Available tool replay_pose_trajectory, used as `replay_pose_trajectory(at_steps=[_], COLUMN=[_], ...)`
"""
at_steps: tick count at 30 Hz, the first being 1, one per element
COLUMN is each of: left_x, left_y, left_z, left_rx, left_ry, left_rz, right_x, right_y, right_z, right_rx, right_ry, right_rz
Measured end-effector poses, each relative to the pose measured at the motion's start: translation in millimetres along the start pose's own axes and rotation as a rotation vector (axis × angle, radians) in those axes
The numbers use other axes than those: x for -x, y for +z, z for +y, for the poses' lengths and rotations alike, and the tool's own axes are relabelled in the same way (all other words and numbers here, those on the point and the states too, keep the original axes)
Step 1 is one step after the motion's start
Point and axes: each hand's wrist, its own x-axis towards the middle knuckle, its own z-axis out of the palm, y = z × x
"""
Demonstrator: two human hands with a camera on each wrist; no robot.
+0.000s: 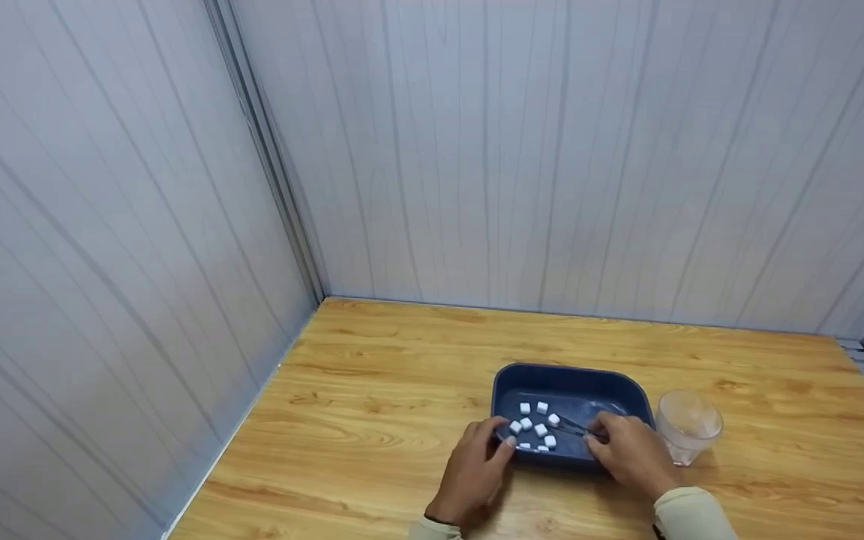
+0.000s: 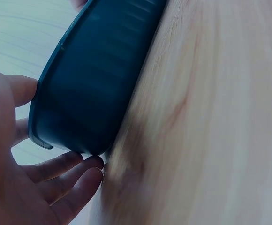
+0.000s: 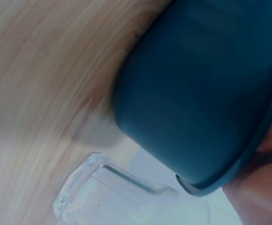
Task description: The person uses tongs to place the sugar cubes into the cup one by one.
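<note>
On a Wood-Grain Desk (image 1: 372, 375), Tweezers (image 1: 573, 427) Meet a White Cube (image 1: 554, 420)

A person's left hand (image 1: 475, 465) grips the left end of a dark blue tray (image 1: 604, 384), thumb and fingers clamped on its rim. Fingers of the right hand (image 1: 633, 452) pinch the tweezers, whose tips appear to touch one cube in the tray, near other cubes (image 1: 541, 430) there; whether the tips have closed on it cannot be told. A clear glass (image 1: 691, 424) stands just beside the tray's right end. Picking up a cube looks to be the step in hand; the next move likely calls for a squeeze and a lift over the rim, perhaps toward the glass.
</note>
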Motion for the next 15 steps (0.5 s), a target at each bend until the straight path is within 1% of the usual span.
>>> replay_pose_trajectory(at_steps=[9,15], left_x=[-0.2,0.0], left_y=[1.9,1.2], left_z=[2.5,-2.1], left_rx=[0.012,0.011], left_ry=[-0.016,-0.010], left_rz=[-0.021,-0.007], right_x=[1.3,-0.9], right_y=[-1.1,1.6], right_z=[2.0,-1.0], right_rx=[0.005,-0.004], right_ry=[0.007,0.018], right_rz=[0.008,0.007])
